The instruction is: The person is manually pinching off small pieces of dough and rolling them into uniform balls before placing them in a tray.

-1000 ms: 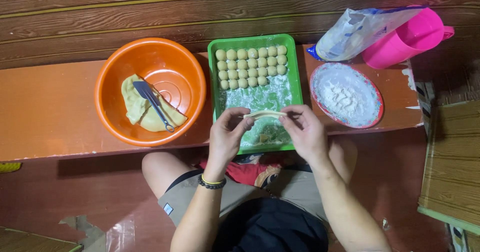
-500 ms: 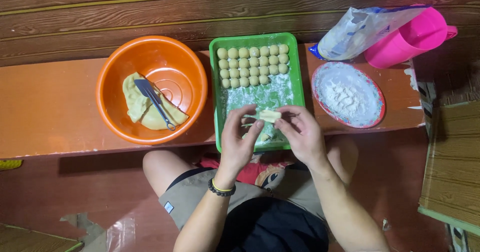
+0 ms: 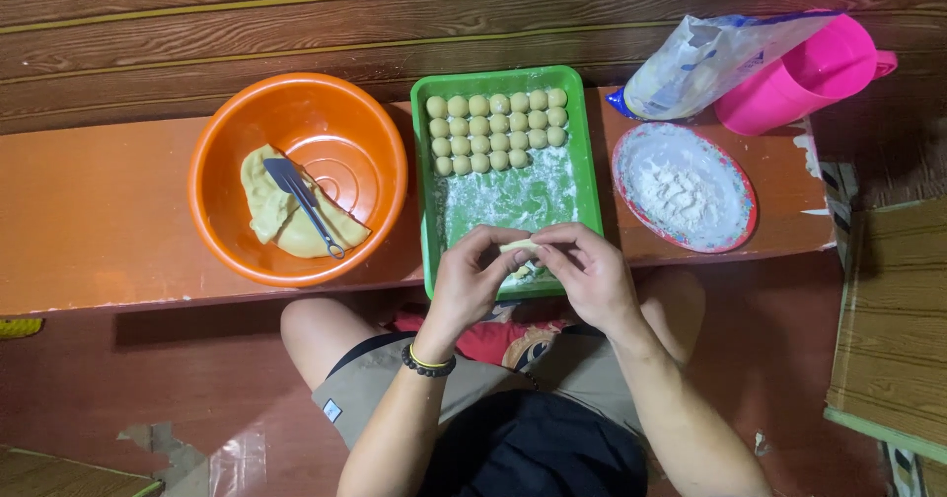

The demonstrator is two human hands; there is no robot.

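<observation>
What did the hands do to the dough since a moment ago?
The left hand and right hand came closer together over the green tray. The dough piece, a long strip a second ago, is now short, pinched between the fingertips of both. The dough balls, orange basin, knife and flour plate stayed put.

Both forearms are bare, with no sleeves showing in the lower middle of the frame, and the left hand (image 3: pixel 472 285) and right hand (image 3: pixel 590 278) wear no gloves or rings that can be made out. On the left wrist sits a bracelet of round black beads with a thin yellow band beside it (image 3: pixel 428 362). The person wears khaki shorts with a small pale square label near the hem (image 3: pixel 367 390), a black top (image 3: pixel 533 453) at the bottom centre, and both knees are bare.
</observation>
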